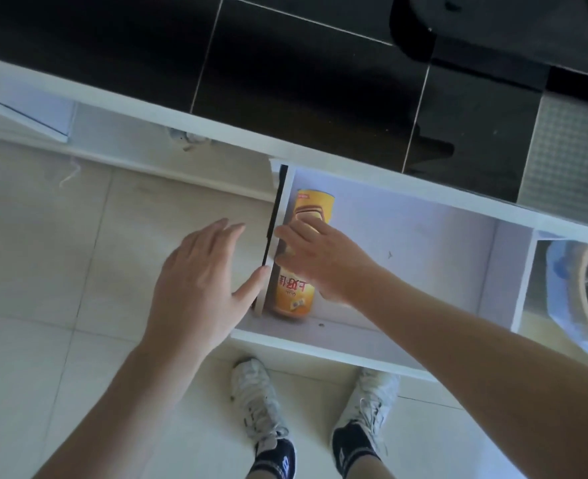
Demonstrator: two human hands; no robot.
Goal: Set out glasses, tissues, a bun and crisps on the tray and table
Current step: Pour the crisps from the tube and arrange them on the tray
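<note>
A yellow crisps tube [294,292] lies on its side in an open white drawer [406,236], against the drawer's left wall. My right hand [320,261] reaches into the drawer and curls over the tube's middle, gripping it. My left hand [199,285] hovers just outside the drawer's left wall with fingers spread and straight, the thumb touching the wall's edge. No glasses, tissues, bun or tray are in view.
The drawer sticks out of a white cabinet under a black tiled counter [303,81]. A bin with a blue liner [579,299] stands at the right. My two feet in white shoes [258,402] stand on the pale tiled floor in front of the drawer.
</note>
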